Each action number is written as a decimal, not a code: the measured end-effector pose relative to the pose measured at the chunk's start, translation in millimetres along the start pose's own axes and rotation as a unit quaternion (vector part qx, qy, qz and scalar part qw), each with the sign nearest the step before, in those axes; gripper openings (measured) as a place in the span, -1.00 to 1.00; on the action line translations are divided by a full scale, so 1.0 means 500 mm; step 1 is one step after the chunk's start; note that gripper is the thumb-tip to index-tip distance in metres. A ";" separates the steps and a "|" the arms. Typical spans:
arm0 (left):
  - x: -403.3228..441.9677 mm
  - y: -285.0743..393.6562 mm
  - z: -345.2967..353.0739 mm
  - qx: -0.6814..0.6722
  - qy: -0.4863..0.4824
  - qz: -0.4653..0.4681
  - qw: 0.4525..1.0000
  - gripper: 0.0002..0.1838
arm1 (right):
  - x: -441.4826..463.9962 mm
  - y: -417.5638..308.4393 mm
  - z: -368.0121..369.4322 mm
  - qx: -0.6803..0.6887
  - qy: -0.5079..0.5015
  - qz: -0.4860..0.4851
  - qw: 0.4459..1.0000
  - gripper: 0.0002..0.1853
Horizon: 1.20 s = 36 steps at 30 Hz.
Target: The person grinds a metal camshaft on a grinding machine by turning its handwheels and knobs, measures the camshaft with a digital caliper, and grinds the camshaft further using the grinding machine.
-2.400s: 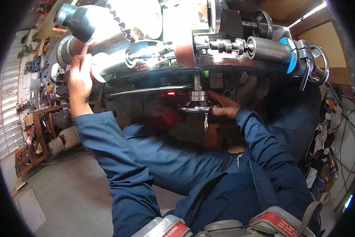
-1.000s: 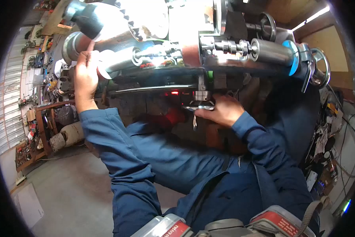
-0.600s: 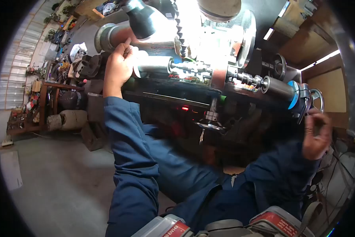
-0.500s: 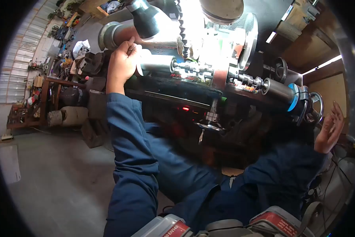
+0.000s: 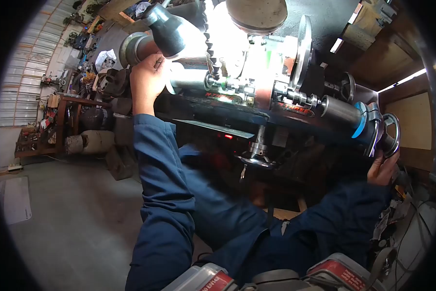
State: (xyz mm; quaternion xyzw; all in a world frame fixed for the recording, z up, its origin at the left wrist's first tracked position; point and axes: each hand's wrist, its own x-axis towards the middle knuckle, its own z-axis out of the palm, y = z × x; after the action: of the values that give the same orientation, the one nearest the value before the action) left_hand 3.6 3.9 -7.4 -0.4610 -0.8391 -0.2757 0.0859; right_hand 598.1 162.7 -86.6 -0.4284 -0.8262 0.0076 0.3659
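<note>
A camshaft (image 5: 295,96) is mounted lengthwise in a grinding machine (image 5: 218,107), between a metal cylinder (image 5: 191,79) on the left and a tailstock cylinder (image 5: 341,111) on the right. My left hand (image 5: 149,77) is closed at the left end of the machine, beside the metal cylinder; what its fingers hold is hidden. At the far right, my right hand (image 5: 383,169) has its fingers curled at the lower rim of the tailstock handwheel (image 5: 397,133). A blue band (image 5: 360,120) circles the tailstock near that wheel.
A black lamp (image 5: 167,31) shines over the machine, with a segmented hose (image 5: 208,43) beside it. A large disc wheel (image 5: 302,53) stands behind the camshaft. Another handwheel (image 5: 256,159) juts from the front. A cluttered bench (image 5: 63,99) is at left.
My right hand has moved down and left from open air beside the tailstock handwheel to its lower rim, and its spread fingers have curled. My left hand stays by the metal cylinder.
</note>
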 end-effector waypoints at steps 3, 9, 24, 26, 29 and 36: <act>0.001 0.002 0.002 0.016 0.001 0.006 1.000 -0.77 | 0.001 -0.007 0.006 -0.013 0.016 0.032 0.999 -0.51; -0.003 0.035 -0.011 0.036 0.001 -0.017 0.999 -0.81 | 0.003 -0.022 0.015 -0.023 0.035 0.079 0.996 -0.50; 0.003 0.024 -0.001 0.042 0.004 -0.026 0.999 -0.76 | 0.050 -0.059 0.001 -0.003 0.025 0.067 0.997 -0.51; 0.001 0.030 -0.001 0.028 0.003 -0.040 0.999 -0.78 | 0.058 -0.065 0.001 -0.019 0.030 0.067 0.997 -0.51; -0.001 0.023 0.001 -0.001 0.014 -0.029 0.999 -0.75 | 0.075 -0.082 0.000 -0.044 0.036 0.066 0.996 -0.51; -0.038 0.014 -0.003 -0.127 0.075 0.027 0.989 -0.68 | 0.142 -0.070 -0.015 -0.102 -0.004 0.064 0.993 -0.59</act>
State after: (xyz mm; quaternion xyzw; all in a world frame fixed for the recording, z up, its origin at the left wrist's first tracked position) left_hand 20.0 -7.8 -11.2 -0.4685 -0.7758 -0.4115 0.0965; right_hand 552.3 188.7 -27.2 -0.5154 -0.7949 -0.0521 0.3159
